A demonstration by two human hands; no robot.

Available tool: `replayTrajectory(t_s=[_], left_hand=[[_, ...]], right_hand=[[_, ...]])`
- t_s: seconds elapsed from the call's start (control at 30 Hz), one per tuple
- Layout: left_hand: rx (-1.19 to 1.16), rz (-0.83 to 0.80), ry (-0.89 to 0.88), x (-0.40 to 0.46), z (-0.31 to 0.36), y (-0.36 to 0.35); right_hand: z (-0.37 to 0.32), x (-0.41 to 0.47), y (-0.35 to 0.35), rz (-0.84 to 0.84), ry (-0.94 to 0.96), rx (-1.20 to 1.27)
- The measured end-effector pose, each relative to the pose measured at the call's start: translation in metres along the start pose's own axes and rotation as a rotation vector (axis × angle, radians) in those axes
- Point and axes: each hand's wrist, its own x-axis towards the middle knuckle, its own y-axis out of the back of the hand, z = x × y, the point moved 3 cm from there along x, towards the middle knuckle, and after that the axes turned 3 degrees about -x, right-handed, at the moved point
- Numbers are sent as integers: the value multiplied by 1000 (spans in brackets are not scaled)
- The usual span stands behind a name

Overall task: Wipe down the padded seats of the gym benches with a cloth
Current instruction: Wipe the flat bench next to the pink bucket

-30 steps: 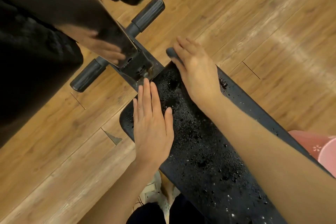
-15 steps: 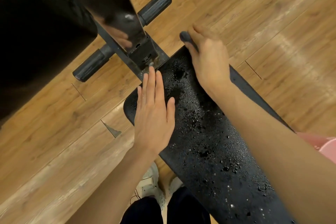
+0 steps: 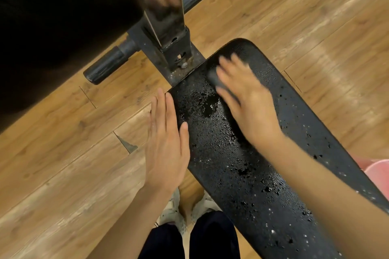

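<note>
Wood-plank flooring (image 3: 63, 164) fills the background, with a dark bulky mass (image 3: 52, 17) looming over the upper left corner. Next, the long black padded seat (image 3: 242, 164) runs diagonally, its rounded end pointing up toward the middle and its length trailing off the lower right edge, beaded with water droplets. At that end a metal upright post (image 3: 166, 17) rises from a frame with two foam rollers (image 3: 105, 65), crowding the seat's near corner. Pink container (image 3: 376, 170) peeks out at the right edge. Left hand (image 3: 166, 143) lies flat, fingers straight, along the seat's left edge. Right hand (image 3: 248, 99), blurred, presses a dark grey cloth (image 3: 219, 80) onto the seat's upper end.
</note>
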Motion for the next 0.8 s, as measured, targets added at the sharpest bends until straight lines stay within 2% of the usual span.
replayTrajectory(t_s=[0.1, 0.23, 0.3, 0.47, 0.67, 0.8], left_hand=[[-7, 2, 5, 0, -1, -1], [-12, -17, -4, -1, -3, -3], [-2, -28, -14, 0, -4, -3], [-5, -38, -10, 0, -6, -2], [-9, -44, -16, 1, -6, -2], [-44, -81, -35, 0, -6, 4]], right_hand=[[-2, -45, 9, -32, 18, 58], [-16, 41, -16, 73, -48, -25], [-20, 57, -23, 90, -99, -19], [-22, -48, -3, 1, -3, 60], [-39, 44, -38, 126, -39, -22], [-39, -19, -24, 63, 3, 51]])
